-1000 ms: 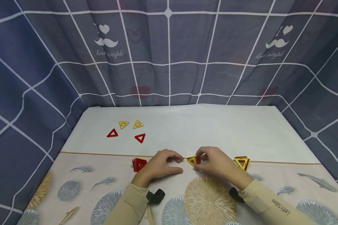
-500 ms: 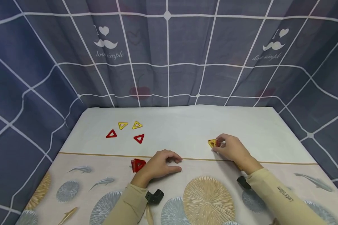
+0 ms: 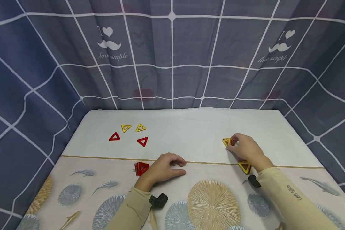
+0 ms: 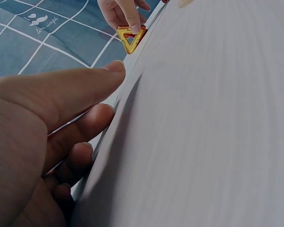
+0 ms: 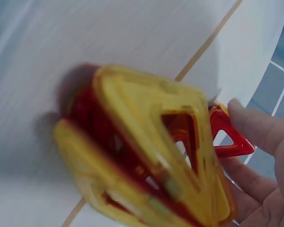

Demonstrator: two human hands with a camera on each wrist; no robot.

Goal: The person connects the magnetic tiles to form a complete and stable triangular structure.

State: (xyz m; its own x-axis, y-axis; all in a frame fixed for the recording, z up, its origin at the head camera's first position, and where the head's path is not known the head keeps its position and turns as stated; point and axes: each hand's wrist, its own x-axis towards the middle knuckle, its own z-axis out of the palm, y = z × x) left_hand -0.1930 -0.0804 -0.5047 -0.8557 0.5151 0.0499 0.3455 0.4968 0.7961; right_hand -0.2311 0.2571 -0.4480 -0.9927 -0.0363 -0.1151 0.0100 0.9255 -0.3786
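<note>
My right hand (image 3: 248,150) pinches a small red-and-yellow magnetic tile pyramid (image 3: 227,142) over the white part of the table, right of centre. Its red side (image 5: 234,137) shows between thumb and fingers in the right wrist view. Whether it touches the table I cannot tell. Below that wrist stands another yellow-and-red tile pyramid (image 3: 245,166), large and blurred in the right wrist view. My left hand (image 3: 165,169) rests near the middle, fingers loosely bent, holding nothing. Beside its wrist sits a red tile pyramid (image 3: 141,168).
Two yellow triangle tiles (image 3: 126,128) and two red triangle tiles (image 3: 114,136) lie flat at the back left. A brown line (image 3: 207,163) crosses the table between its white part and a patterned cloth (image 3: 118,179). Grid-patterned curtains (image 3: 172,57) close off the back and sides.
My right hand has carried the small pyramid away from beside the left hand, to the right and back onto the white area. The left hand has stayed still.
</note>
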